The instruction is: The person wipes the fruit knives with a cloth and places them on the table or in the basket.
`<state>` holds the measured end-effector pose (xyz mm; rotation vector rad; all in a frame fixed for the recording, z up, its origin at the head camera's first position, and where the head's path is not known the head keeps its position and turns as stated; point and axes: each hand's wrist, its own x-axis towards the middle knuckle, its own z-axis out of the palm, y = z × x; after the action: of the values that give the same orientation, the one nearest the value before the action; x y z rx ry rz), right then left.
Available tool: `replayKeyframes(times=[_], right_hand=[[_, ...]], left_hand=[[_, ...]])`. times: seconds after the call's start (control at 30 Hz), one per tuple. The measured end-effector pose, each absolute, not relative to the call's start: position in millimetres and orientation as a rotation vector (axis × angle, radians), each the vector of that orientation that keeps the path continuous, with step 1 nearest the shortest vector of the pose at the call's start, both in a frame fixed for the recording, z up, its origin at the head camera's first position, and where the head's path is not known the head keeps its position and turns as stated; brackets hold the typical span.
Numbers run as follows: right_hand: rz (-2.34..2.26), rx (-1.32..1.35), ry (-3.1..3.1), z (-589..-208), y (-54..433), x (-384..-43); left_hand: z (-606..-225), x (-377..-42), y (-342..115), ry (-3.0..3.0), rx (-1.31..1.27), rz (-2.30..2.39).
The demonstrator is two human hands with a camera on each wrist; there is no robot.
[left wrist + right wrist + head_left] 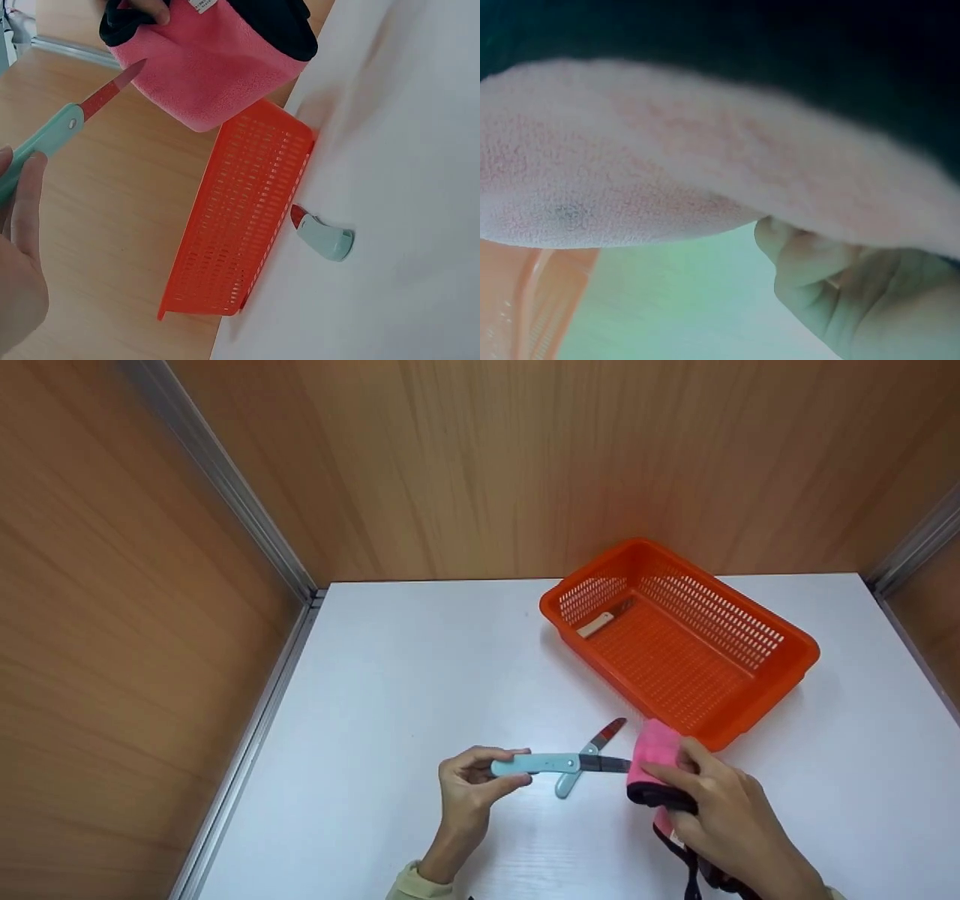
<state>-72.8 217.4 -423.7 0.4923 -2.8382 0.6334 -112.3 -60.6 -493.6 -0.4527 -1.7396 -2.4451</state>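
Note:
Between the thumb and fingers of my left hand (466,791) is a folding knife (536,763) with a light blue handle, its blade out and pointing right. The blade tip reaches the edge of a pink cloth (655,744) with black trim in the head view. My right hand (724,814) grips this cloth, which is folded over and hangs down by its black edging. On the white table behind the held knife lies a second light blue knife (326,240), partly covered by it in the head view. Cloth fills most of the right wrist view, above curled fingers (810,259).
An orange perforated basket (682,667) stands at the back right of the table, close behind the cloth. Inside its left end lies a beige-handled knife (595,625). Wooden panels (480,472) border the table at the back and sides.

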Motion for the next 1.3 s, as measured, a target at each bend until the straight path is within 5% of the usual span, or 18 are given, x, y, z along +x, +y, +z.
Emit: replayKeyframes(times=[0.7,1.3], right_hand=[[0.955,0.331,-2.565,-418.9,232.9,-72.3],[0.847,0.649,-2.519,-409.2,202.1,-79.6]], left_hand=[[-495.2,-112.8,-66.8,-1.813,-0.472,-2.359],[-495.0,-112.3,-55.4,-1.791,-0.529,-2.424]])
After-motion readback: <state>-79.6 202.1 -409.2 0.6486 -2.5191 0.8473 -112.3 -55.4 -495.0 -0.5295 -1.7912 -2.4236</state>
